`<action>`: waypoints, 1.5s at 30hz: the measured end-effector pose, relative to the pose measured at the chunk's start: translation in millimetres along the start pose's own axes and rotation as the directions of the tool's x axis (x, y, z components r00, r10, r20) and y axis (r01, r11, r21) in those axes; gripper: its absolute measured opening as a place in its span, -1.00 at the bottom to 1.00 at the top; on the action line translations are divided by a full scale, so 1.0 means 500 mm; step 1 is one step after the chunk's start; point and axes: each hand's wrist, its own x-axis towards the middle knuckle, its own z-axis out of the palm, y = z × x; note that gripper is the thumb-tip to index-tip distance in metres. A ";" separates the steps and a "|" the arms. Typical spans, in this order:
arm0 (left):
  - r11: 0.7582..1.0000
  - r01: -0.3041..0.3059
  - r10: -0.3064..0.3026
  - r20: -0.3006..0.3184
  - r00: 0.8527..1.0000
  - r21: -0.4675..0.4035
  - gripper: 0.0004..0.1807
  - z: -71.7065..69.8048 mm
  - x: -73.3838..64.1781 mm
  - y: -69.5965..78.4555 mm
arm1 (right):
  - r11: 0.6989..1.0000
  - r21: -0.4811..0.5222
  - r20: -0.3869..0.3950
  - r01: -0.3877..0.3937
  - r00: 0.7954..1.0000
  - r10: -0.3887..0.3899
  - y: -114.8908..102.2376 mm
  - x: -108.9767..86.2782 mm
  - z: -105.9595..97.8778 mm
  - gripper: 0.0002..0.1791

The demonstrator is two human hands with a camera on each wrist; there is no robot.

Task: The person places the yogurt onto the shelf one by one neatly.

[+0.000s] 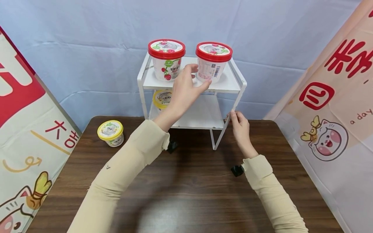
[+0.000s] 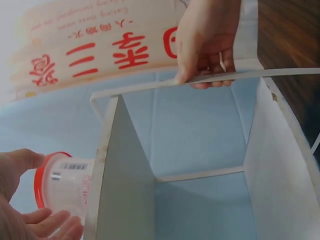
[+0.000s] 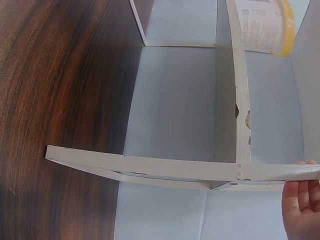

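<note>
Standing upper centre: two red-lidded white plastic tubs (image 1: pixel 214 61), shelved on white two-tier rack (image 1: pixel 201 111); small yellow-lidded tub (image 1: pixel 112 132), centre-left, unshelved. Left hand (image 1: pixel 186 87) spread, right hand (image 1: pixel 241 127) pinching rack.

Bright, diffuse light is filling the head view, glare is whitening part of the table (image 1: pixel 204 200) beside soft shadows, haze is washing out the banner (image 2: pixel 100 57) in the left wrist view, and blur is softening the print on the yellow-rimmed tub (image 3: pixel 261 24) in the right one.
</note>
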 end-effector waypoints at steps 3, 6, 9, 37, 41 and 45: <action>0.999 -0.032 0.031 0.037 0.999 0.023 -0.34 -0.004 -0.015 0.000 | 1.000 0.003 -0.003 0.013 1.000 -0.013 0.010 0.004 0.000 -0.63; 0.997 -0.066 0.062 0.072 0.995 0.044 -0.36 -0.006 -0.028 -0.001 | 1.000 -0.005 -0.012 0.013 1.000 -0.013 0.034 0.012 0.000 -0.62; 0.992 -0.107 0.101 0.098 0.990 0.062 -0.40 -0.008 -0.039 -0.003 | 1.000 -0.013 -0.019 0.012 1.000 -0.012 0.059 0.019 0.001 -0.60; 0.880 -0.387 0.189 0.543 0.818 0.276 -0.57 0.006 -0.119 -0.069 | 1.000 -0.026 -0.013 0.012 1.000 -0.013 0.062 0.017 -0.001 -0.59; 0.864 -0.404 0.174 0.573 0.801 0.301 -0.59 0.009 -0.126 -0.080 | 1.000 -0.009 -0.005 0.009 1.000 -0.009 0.028 0.008 -0.002 -0.62; 0.856 -0.411 0.153 0.608 0.779 0.312 -0.59 0.010 -0.134 -0.092 | 1.000 -0.017 -0.002 0.009 1.000 -0.009 -0.004 -0.004 -0.001 -0.63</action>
